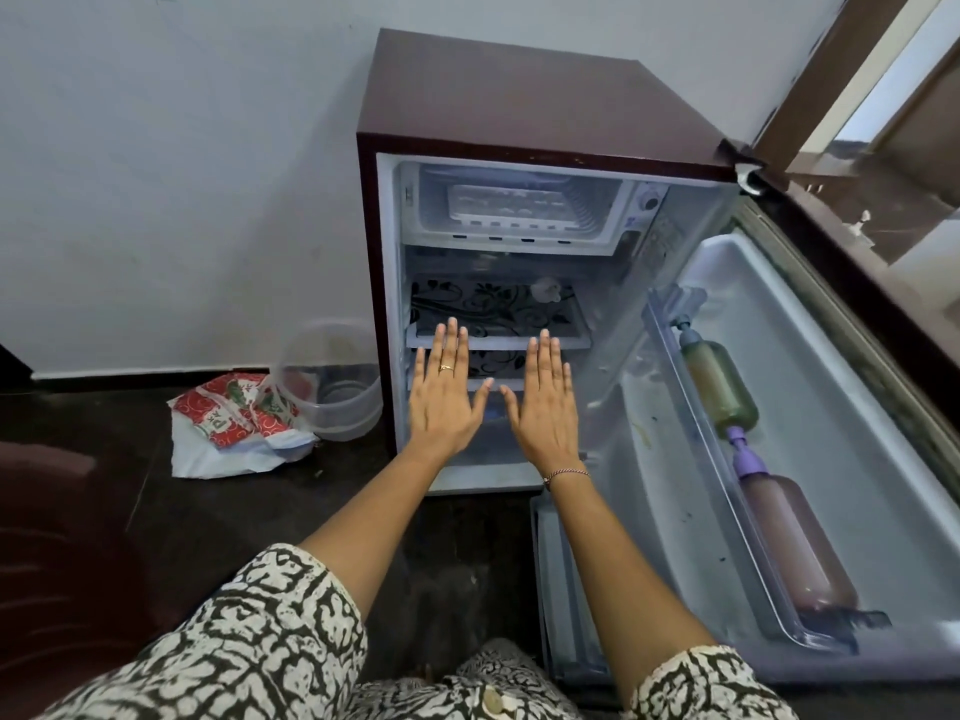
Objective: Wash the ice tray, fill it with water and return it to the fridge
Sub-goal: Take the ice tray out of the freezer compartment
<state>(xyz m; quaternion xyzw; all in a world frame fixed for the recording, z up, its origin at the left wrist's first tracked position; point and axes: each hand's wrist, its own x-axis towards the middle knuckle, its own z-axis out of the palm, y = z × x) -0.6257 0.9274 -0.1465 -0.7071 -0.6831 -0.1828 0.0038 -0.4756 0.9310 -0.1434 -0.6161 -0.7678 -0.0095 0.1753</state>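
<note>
Dark floor (pixel 130 511) and a pale wall frame a small fridge (pixel 509 96) standing with its door (pixel 779 407) swung wide to the right. Nearest the camera, two patterned sleeves lead out to bare forearms. Both hands are stretched forward, palms down, fingers straight and spread, thumbs almost meeting: the left hand (pixel 447 397) and right hand (pixel 545 402) each form a flat, fully open grip holding nothing. They hover side by side in front of the lower shelves (pixel 493 309).

Beyond and well above both grips, in the freezer box (pixel 519 210) at the top, lies the tray (pixel 511 202), its long axis running left to right, across the line of the arms. It sits roughly centred over the gap between the hands, so neither is clearly nearer. Judging from this, the tray is either not yet taken out or already returned; reaching it would mean lifting both hands up and forward.
</note>
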